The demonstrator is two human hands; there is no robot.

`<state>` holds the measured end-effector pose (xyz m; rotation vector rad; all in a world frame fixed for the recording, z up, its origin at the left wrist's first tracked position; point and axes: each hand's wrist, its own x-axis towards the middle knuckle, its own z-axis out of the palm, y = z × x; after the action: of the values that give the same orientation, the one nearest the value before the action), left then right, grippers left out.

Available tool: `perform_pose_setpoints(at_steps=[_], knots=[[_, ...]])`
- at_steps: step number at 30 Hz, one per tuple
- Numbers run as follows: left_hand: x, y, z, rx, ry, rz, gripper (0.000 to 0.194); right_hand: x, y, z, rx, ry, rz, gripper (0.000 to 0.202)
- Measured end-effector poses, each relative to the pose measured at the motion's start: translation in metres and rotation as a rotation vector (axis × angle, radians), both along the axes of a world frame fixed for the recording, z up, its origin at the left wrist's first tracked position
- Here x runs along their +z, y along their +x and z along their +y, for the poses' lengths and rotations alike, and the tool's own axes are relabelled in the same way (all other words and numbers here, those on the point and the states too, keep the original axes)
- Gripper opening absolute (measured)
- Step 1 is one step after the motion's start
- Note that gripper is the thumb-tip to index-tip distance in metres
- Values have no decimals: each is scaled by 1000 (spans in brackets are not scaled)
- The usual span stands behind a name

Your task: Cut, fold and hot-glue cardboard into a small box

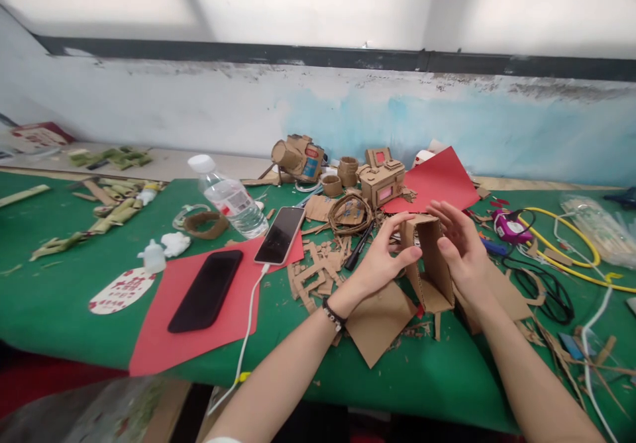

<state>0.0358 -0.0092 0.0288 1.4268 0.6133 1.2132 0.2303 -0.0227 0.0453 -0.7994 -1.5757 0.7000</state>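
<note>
An open-ended cardboard box (430, 257), hollow and narrow, stands upright at the right of the table's middle with its open side facing me. My left hand (385, 257) grips its left wall, the thumb laid across the near edge and the fingers at the top. Against the right wall rests my right hand (462, 254), with its fingers stretched up past the top edge. Between them the two hands hold the box. Under and beside it lie a flat cardboard sheet (380, 320) and another cardboard piece (501, 297).
Behind stand a cardboard camera model (298, 158) and a cardboard box model (381, 181), near red paper (442, 181). Cardboard scraps (318, 271) lie leftward. Two phones (206, 291), a water bottle (233, 201), a purple glue gun (511, 226) and cables (546, 291) surround the work.
</note>
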Motion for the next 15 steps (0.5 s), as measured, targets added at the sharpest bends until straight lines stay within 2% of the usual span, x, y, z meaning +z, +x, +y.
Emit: perform_pose_setpoints(at_steps=[3,7,11,15], knots=[[-1,1,1,22,-9,-19,78,1,0,-1,-44,-28,-69,41],[0,0,0,44,5,-16,74,2,-1,-2,-89,-30,-120,36],[0,1,-1,43,25,-26,72,2,-2,-1,-95,-21,-139,36],[0,4,-2,45,10,-61,64,1,-1,0,-34,-37,-139,44]])
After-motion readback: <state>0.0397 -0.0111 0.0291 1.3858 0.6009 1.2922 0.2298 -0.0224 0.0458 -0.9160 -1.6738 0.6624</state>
